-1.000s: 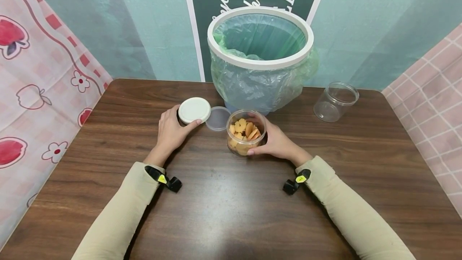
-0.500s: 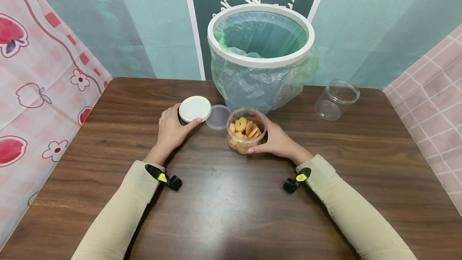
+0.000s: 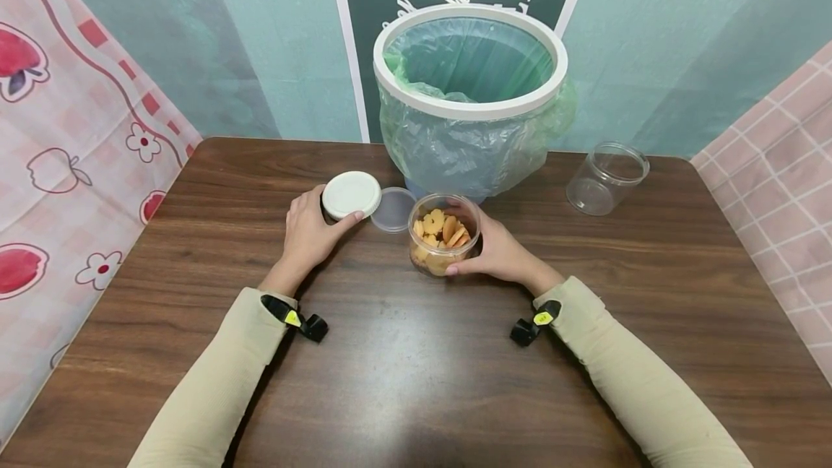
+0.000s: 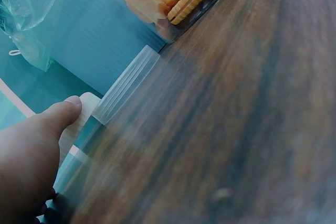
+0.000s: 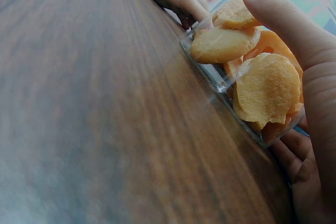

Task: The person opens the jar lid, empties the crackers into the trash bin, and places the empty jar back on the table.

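Observation:
My left hand (image 3: 312, 228) grips a white round lid (image 3: 352, 193) by its edge, thumb on the near side. Just right of that lid, a clear plastic disc-shaped lid (image 3: 392, 209) lies flat on the table. My right hand (image 3: 494, 250) holds a clear plastic jar (image 3: 445, 263), thumb in front and fingers behind it. The jar has no lid on and contains several golden cookies (image 3: 440, 228), some flower-shaped. In the right wrist view the cookies (image 5: 268, 87) press against the jar wall, and the jar's base is right at the tabletop.
A trash bin with a white rim (image 3: 471, 113) and a green plastic bag stands behind the jar at the table's back edge. A second clear jar (image 3: 604, 180), uncovered with nothing inside, stands at the back right. The brown wooden table (image 3: 403, 381) extends toward me.
Both hands keep their hold on the white lid and the jar. The head view has tilted slightly, shifting everything a little upward in the picture.

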### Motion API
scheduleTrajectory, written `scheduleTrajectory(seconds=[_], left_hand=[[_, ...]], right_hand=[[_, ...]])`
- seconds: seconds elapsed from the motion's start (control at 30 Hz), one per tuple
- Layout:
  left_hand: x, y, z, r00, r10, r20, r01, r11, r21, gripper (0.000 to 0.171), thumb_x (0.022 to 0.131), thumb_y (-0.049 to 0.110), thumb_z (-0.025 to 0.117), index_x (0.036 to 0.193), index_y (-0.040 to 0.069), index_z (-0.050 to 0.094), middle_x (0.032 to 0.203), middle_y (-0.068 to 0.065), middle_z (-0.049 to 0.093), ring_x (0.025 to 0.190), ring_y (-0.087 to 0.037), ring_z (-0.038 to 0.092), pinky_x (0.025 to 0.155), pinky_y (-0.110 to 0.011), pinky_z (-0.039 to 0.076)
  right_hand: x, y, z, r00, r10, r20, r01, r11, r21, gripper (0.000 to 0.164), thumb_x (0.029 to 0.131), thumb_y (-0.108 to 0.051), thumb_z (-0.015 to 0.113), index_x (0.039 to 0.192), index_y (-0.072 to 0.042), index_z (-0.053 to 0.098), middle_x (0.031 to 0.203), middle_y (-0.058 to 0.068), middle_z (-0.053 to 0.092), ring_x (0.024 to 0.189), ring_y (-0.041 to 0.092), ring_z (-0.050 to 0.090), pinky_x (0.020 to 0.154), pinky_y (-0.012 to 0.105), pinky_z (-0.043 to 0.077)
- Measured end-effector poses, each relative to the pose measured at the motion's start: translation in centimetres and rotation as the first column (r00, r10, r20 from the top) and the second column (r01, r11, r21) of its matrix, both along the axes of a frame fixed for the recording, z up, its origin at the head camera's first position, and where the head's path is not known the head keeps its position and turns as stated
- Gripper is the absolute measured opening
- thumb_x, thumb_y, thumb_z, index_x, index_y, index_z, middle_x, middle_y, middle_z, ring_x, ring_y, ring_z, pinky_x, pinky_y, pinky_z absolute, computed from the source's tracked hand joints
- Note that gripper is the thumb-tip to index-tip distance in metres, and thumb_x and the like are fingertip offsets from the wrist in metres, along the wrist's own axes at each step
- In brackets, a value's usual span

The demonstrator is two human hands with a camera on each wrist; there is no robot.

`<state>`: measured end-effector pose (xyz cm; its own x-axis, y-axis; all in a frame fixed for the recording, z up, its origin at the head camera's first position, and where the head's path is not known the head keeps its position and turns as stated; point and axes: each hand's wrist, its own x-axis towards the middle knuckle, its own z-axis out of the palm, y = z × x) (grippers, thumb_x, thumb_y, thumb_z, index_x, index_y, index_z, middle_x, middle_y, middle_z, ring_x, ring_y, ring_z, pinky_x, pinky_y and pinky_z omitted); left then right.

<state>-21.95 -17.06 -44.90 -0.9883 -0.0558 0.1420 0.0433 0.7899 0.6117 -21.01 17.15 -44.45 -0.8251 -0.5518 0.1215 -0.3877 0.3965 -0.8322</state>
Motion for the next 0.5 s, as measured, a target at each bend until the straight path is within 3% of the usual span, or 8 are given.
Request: scheduleTrajectory(seconds=[0.5], left_hand=[[-0.12,0.04,-0.03,1.000,-0.003,-0.002,0.003,1.000,-0.007,0.091,0.082,0.061,0.074,0.148,0.005,0.044,0.143,-0.021,0.053,0.135,-0.040,0.042,0.112,-0.057,0.029]], right_hand=[[-0.01,0.04,-0.13,1.000,-0.004,-0.008,0.004,1.000,-0.002,0.113,0.067,-0.025,0.096,0.157,-0.030,0.028,0.153,0.003,0.050,0.144,0.025,0.045,0.121,0.049,0.030]])
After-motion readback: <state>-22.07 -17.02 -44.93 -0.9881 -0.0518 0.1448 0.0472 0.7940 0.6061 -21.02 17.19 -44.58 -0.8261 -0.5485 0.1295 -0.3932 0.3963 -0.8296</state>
